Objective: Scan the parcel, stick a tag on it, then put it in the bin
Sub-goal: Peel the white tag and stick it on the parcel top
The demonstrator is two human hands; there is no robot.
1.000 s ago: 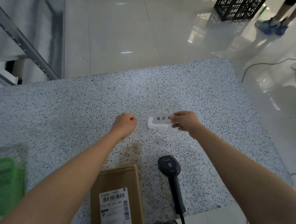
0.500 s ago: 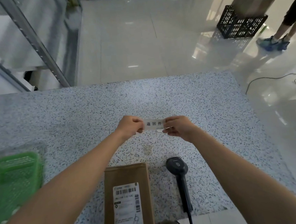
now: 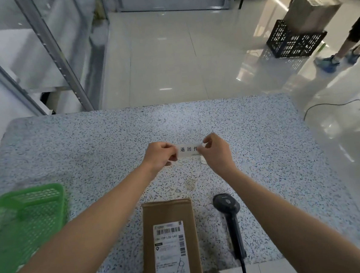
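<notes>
Flat brown parcel [image 3: 170, 246] (label up)

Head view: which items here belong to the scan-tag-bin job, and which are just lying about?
Job: tag held by left hand and right hand; parcel; scanner; green bin.

Lying about: black crate; floor cable.

Beyond the speckled grey stone tabletop [image 3: 86, 146], a black plastic lattice crate [image 3: 293, 43] stands far right on the glossy floor, carrying what looks like a cardboard box [image 3: 310, 14]; blue-shoed legs [image 3: 348, 52] stand beside it.
</notes>
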